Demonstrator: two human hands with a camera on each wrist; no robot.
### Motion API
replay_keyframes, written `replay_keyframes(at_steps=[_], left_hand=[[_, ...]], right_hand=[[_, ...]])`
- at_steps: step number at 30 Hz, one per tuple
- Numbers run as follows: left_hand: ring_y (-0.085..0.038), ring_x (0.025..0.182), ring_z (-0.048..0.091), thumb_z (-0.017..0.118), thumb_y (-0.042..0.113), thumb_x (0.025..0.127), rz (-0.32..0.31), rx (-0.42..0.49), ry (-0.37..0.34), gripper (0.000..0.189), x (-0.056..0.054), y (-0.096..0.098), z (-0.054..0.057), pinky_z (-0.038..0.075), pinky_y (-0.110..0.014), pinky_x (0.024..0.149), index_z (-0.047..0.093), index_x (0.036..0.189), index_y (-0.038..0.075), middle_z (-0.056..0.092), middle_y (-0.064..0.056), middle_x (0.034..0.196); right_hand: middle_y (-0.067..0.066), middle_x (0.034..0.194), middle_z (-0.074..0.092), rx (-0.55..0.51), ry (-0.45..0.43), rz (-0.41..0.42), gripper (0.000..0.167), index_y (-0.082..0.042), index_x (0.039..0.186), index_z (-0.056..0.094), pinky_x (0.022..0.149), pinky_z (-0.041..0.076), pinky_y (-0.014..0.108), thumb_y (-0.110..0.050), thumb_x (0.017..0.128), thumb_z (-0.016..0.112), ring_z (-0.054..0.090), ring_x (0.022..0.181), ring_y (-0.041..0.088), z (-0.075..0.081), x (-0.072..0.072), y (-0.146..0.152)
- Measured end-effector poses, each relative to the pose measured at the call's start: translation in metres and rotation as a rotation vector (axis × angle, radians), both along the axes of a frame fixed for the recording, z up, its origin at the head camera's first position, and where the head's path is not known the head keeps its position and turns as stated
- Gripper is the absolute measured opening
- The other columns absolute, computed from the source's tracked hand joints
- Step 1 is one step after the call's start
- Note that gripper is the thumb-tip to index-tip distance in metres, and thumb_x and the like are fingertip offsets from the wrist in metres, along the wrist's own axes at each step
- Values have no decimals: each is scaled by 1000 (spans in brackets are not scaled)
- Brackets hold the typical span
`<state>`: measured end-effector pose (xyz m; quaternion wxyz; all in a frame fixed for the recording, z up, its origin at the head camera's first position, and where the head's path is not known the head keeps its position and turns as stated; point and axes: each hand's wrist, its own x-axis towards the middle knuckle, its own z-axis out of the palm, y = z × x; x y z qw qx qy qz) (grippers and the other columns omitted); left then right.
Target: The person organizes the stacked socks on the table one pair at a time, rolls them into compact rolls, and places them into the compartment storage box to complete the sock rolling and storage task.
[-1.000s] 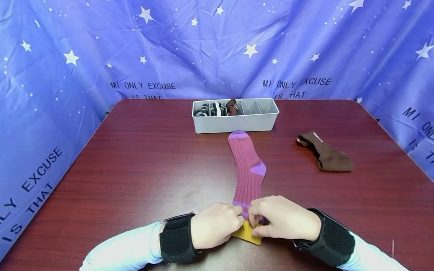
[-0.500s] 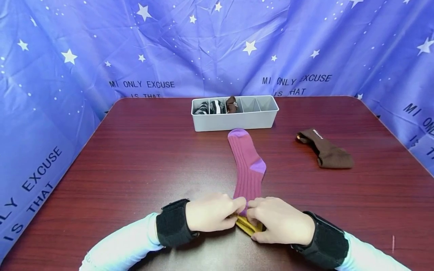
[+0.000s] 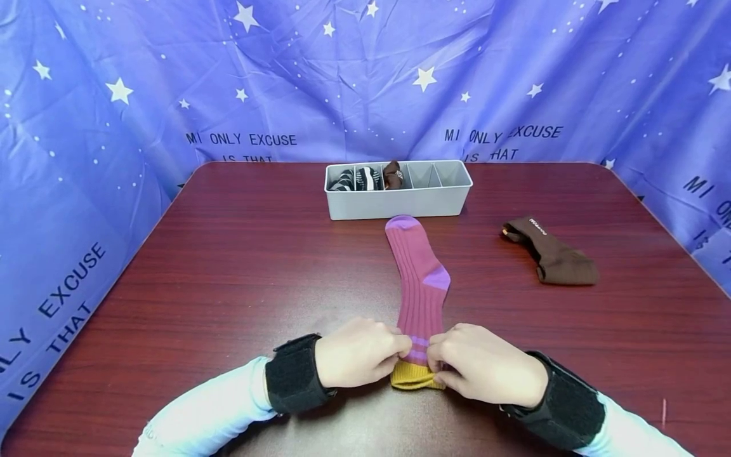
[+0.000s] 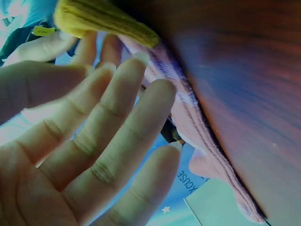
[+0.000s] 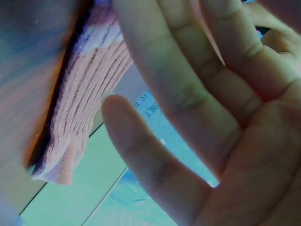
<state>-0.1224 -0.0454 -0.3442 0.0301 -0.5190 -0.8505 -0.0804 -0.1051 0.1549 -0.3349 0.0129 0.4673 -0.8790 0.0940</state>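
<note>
A ribbed pink sock (image 3: 422, 304) with purple toe, heel and stripes lies lengthwise before me, its yellow cuff (image 3: 412, 376) nearest. The cuff's mouth gapes slightly. My left hand (image 3: 360, 352) is at the sock's left edge, above the cuff. In the left wrist view its loosely bent fingers (image 4: 136, 122) stand beside the sock, with no fabric visible between thumb and fingers. My right hand (image 3: 485, 362) is at the opposite edge, its thumb and index finger pinching the cuff's right corner. In the right wrist view, its other fingers (image 5: 174, 89) reach out alongside the sock.
A grey divided box (image 3: 396, 204) stands behind the sock's toe. Its left compartments hold two black-and-white rolled socks (image 3: 368, 179) and a brown one (image 3: 393, 176). A brown sock (image 3: 551, 254) lies to the right on the dark red table (image 3: 228, 273). A starry blue curtain (image 3: 354, 82) hangs behind.
The yellow cuff was folded up between both hands half a second ago; now it lies flatter, and the purple stripes show again. Both hands have shifted slightly, the right one outward.
</note>
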Motion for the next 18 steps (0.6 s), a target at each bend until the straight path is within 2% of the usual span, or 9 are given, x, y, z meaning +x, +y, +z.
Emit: replay_keyframes(at_steps=[5, 8, 10, 14, 18], left_hand=[[1, 56, 44, 62, 38, 71, 6, -72, -19, 20, 3, 2, 4, 36, -15, 49, 56, 79, 21, 56, 13, 71], [1, 54, 42, 63, 31, 71, 12, -60, -22, 13, 3, 2, 3, 36, -15, 48, 55, 76, 21, 53, 14, 65], [0, 50, 40, 61, 22, 72, 14, -16, -16, 8, 3, 3, 1, 34, -16, 46, 53, 72, 20, 49, 13, 60], [-1, 47, 38, 57, 12, 71, 27, 58, -4, 12, 2, 3, -3, 30, -15, 44, 47, 69, 18, 42, 12, 53], [-1, 45, 38, 55, 14, 76, 44, 71, 14, 11, 1, 3, -5, 29, -15, 42, 46, 70, 17, 40, 11, 51]], right_hand=[[-19, 59, 38, -21, -12, 7, 23, -25, 56, 46, 51, 31, 15, -16, 63, 66, 32, 51, -6, 1, -3, 1], [-18, 59, 35, -18, 7, 3, 26, -25, 55, 43, 51, 29, 15, -13, 63, 65, 29, 52, -5, 1, -4, 1], [-18, 59, 33, -18, 20, -12, 27, -25, 55, 42, 52, 28, 15, -14, 64, 65, 28, 52, -4, 2, -4, 1], [-17, 58, 34, -44, 41, -49, 28, -25, 56, 41, 54, 29, 16, -30, 67, 66, 28, 53, -4, 1, -4, 1], [-16, 58, 36, -64, 11, -30, 36, -23, 57, 39, 56, 29, 17, -43, 57, 70, 29, 55, -4, -1, -5, 0]])
